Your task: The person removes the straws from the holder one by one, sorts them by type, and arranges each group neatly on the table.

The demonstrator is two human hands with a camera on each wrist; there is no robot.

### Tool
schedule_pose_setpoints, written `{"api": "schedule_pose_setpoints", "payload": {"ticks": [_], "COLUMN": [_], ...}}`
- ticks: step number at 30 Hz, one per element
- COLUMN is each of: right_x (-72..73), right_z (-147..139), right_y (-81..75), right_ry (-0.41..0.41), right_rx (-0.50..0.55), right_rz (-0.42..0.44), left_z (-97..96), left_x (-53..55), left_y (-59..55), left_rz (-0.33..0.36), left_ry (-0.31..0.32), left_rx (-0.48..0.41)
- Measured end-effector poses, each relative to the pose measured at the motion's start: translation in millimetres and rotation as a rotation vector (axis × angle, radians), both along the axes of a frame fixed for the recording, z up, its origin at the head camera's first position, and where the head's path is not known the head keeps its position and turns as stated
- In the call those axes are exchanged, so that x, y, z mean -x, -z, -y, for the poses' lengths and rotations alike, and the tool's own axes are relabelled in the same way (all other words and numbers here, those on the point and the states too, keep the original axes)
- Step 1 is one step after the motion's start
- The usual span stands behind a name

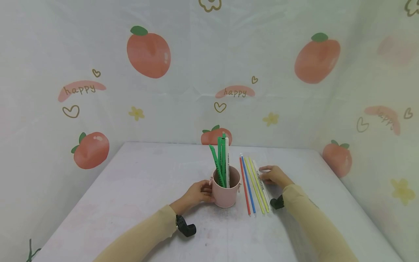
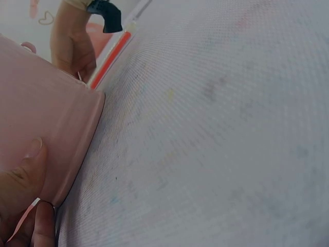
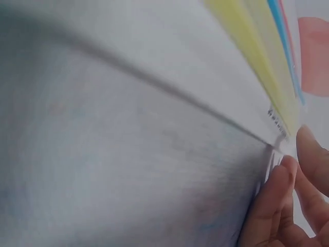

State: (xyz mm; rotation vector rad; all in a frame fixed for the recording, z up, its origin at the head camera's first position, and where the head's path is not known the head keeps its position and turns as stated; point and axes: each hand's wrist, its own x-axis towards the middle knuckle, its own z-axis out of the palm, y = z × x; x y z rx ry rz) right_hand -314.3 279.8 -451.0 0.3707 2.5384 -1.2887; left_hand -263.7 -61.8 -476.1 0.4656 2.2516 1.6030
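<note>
A pink bucket-shaped cup [image 1: 225, 198] stands upright on the table, with several green straws [image 1: 219, 163] and a white straw [image 1: 227, 160] leaning inside it. My left hand [image 1: 196, 193] grips the cup's left side low down; its thumb [image 2: 34, 159] lies along the wall near the base in the left wrist view. To the right of the cup lies a row of straws: red [image 1: 244, 185], blue [image 1: 248, 185], yellow [image 1: 256, 185] and white [image 1: 258, 174] at the right end. My right hand [image 1: 273, 176] has its fingertips right at that white straw, thumb and fingers apart.
A pale cloth [image 1: 157, 171] covers the table. Behind it hangs a white curtain [image 1: 183, 72] printed with peaches and lettering. A black wrist camera [image 1: 186, 226] sits on the left wrist, another [image 1: 277, 202] on the right, close beside the straws' near ends.
</note>
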Motion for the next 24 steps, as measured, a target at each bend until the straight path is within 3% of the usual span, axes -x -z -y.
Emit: {"api": "schedule_pose_setpoints", "payload": {"ticks": [4, 8, 16, 24], "right_x": [0.4, -1.9, 1.8, -7.6], "right_z": [2.4, 5.4, 12.0, 31.6], "right_y": [-5.6, -17.4, -40.2, -61.3], "right_ry": [0.034, 0.027, -0.061, -0.141], "right_rx": [0.02, 0.084, 0.334, 0.476], "right_rz": [0.012, -0.036, -0.237, -0.417], "left_z": [-0.2, -0.3, 0.2, 0.2], "left_x": [1.0, 1.7, 2.1, 1.6], "left_y": [0.5, 1.5, 1.5, 2.2], "left_rz": [-0.003, 0.0, 0.002, -0.001], "left_ry": [0.001, 0.003, 0.007, 0.01], "left_rx": [-0.003, -0.008, -0.015, -0.019]}}
